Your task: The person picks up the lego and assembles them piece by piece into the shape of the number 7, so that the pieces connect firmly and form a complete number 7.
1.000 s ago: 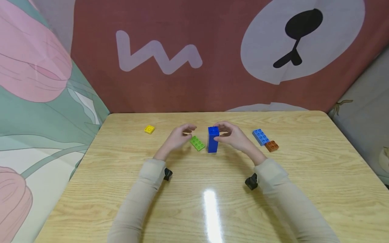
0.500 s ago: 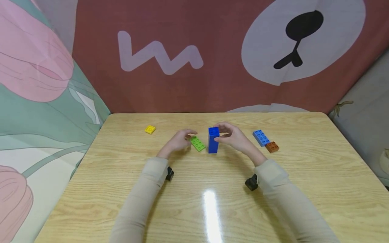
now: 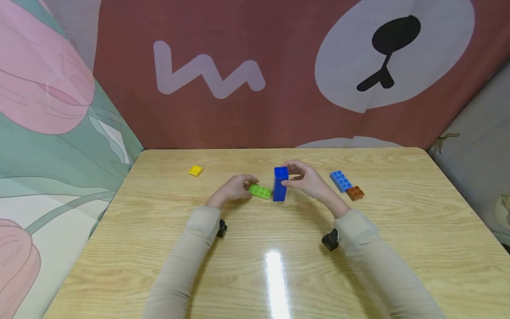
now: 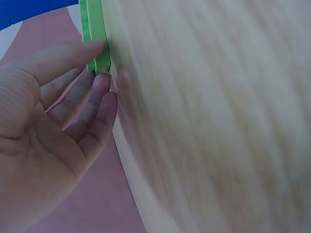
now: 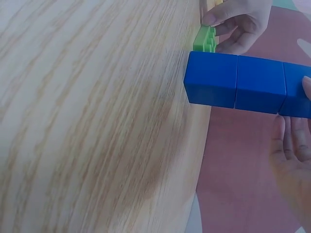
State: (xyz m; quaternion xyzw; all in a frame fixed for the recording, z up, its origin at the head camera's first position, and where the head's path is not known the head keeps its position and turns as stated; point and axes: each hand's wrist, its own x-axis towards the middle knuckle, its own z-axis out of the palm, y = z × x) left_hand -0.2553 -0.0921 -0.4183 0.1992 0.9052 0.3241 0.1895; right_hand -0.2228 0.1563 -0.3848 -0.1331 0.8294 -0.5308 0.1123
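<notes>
My left hand [image 3: 237, 187] pinches the near-left end of a thin lime-green building brick [image 3: 260, 192] between thumb and fingers. In the left wrist view the thumb lies on one face of the green brick [image 4: 97, 29]. Just right of it, a tower of dark blue bricks [image 3: 280, 189] stands upright on the table. My right hand [image 3: 308, 180] grips the tower near its top, thumb on the near side. Stacked blocks with seams between them make up the blue tower [image 5: 235, 80] in the right wrist view. The far-side fingers are partly hidden by it.
On the wooden table [image 3: 247, 266], a light blue brick [image 3: 340, 181] and a brown brick [image 3: 355, 193] lie touching at the right. A small yellow brick [image 3: 195, 170] lies at the back left. A printed cloth [image 3: 279, 119] hangs behind the table's back edge.
My left hand has lowered onto the green brick and taken hold of it. The brick has turned, its far end now pointing more toward the tower. My right hand keeps its grip.
</notes>
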